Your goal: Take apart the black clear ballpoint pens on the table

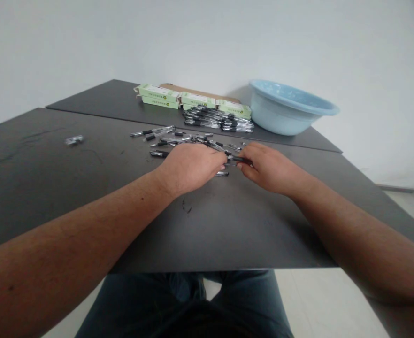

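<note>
Pen, slim, black and clear: both hands, left and right, are closing on it, nearly meeting, above the bench. Loose pens are lying beyond; pale-blue basin is standing back right.

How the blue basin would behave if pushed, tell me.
The blue basin looks like plastic, so it is probably light for its size, if empty. Its wide rim overhangs a narrower base, so pushing high might tip it.
</note>
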{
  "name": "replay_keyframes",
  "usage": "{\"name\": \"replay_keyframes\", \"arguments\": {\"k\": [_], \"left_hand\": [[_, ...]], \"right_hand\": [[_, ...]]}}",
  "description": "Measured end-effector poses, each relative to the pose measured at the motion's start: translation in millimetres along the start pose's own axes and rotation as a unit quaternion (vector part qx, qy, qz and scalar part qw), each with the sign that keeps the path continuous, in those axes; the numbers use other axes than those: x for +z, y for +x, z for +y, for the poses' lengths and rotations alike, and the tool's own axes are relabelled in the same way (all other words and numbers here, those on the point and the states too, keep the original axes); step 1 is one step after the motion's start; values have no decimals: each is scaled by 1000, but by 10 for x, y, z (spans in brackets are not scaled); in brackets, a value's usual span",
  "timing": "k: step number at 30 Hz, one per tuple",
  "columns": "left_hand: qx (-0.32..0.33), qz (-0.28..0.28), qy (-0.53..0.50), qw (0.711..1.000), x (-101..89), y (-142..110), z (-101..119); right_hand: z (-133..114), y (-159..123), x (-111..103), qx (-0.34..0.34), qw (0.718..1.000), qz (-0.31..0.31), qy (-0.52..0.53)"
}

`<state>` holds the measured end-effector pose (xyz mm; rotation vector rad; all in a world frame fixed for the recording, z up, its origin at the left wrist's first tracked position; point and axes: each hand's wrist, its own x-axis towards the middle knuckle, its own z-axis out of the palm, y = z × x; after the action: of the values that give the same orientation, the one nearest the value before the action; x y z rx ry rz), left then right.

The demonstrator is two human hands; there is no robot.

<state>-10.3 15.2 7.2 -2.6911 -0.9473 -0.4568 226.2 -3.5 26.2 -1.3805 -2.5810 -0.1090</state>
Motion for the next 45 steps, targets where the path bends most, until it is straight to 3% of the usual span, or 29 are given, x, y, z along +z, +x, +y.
{"name": "replay_keyframes", "arguments": {"k": [4,8,10,14,18,20,26,34,38,45], "left_hand": [[-73,35,-49,995,-8,-12,10],[-112,138,-258,950,0,-10,17],[-110,187,-327,920,-1,4,17],[-135,251,-339,897,-22,42,12],[-167,230,-382,879,-1,53,15],[-182,218,-429,857,41,56,23],[-238,226,-624,710,146,96,71],[-300,238,-711,589,116,123,28],[-303,235,-731,564,127,125,2],[-299,225,-737,564,114,119,43]], "right_hand": [[-24,-20,-65,33,997,66,31],[21,-73,-239,80,983,131,100],[46,-112,-297,81,977,136,142],[79,-192,-259,76,970,95,211],[82,-231,-85,77,970,68,219],[70,-236,-2,77,972,61,212],[41,-254,145,31,983,59,172],[56,-259,156,42,981,60,180],[48,-262,143,36,982,57,174],[22,-266,148,31,982,50,181]]}}
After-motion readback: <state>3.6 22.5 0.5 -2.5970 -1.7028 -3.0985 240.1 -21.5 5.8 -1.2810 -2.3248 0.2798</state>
